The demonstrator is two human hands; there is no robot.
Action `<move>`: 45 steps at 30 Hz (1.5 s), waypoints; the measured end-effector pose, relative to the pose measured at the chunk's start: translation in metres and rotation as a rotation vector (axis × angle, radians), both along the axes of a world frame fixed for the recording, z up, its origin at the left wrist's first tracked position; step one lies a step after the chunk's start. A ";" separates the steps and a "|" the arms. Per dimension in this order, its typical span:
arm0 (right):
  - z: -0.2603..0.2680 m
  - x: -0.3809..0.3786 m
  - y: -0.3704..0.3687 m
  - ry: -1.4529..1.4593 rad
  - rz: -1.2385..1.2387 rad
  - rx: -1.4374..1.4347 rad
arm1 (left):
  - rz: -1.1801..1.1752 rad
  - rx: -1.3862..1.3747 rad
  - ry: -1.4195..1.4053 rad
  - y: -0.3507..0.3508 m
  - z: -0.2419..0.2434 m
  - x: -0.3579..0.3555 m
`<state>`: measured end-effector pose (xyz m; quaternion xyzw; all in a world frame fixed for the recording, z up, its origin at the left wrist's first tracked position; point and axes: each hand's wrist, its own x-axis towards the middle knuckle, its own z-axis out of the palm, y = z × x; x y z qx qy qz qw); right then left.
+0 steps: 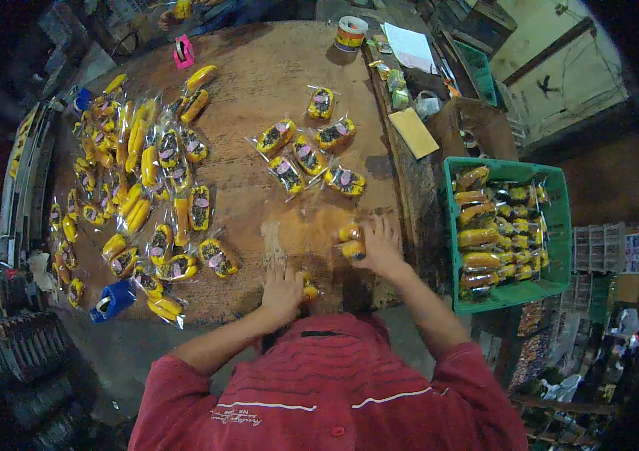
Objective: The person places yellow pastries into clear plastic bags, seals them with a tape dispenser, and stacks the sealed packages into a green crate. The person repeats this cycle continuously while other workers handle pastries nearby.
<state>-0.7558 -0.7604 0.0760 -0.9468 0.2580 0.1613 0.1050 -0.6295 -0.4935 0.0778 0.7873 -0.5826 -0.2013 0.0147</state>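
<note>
My left hand (283,293) rests near the front edge of the wooden table (240,225), against a small yellow bread roll in clear wrap (309,287); its grip is partly hidden. At the right, my right hand (380,245) holds another wrapped yellow roll (351,241), its fingers blurred. Beyond the hands lie several wrapped rolls with dark topping and a pink label (309,153). Many more wrapped rolls (139,135) are heaped over the left part of the table.
A green plastic crate (559,237) with rows of wrapped rolls stands at the right. A blue tape dispenser (113,300) sits front left, a pink one (183,52) at the back. A tub (351,35) and papers (409,48) lie back right. Another person's hand (167,21) shows across the table.
</note>
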 end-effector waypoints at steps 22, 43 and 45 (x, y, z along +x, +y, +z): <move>0.011 0.165 -0.163 0.388 0.324 0.665 | 0.145 0.264 0.313 -0.047 0.021 0.114; 0.006 -0.036 0.042 -0.070 -0.458 0.442 | 0.266 0.232 0.970 -0.279 -0.044 0.369; 0.003 -0.037 0.045 -0.064 -0.392 0.386 | 0.247 0.178 0.942 -0.269 -0.039 0.356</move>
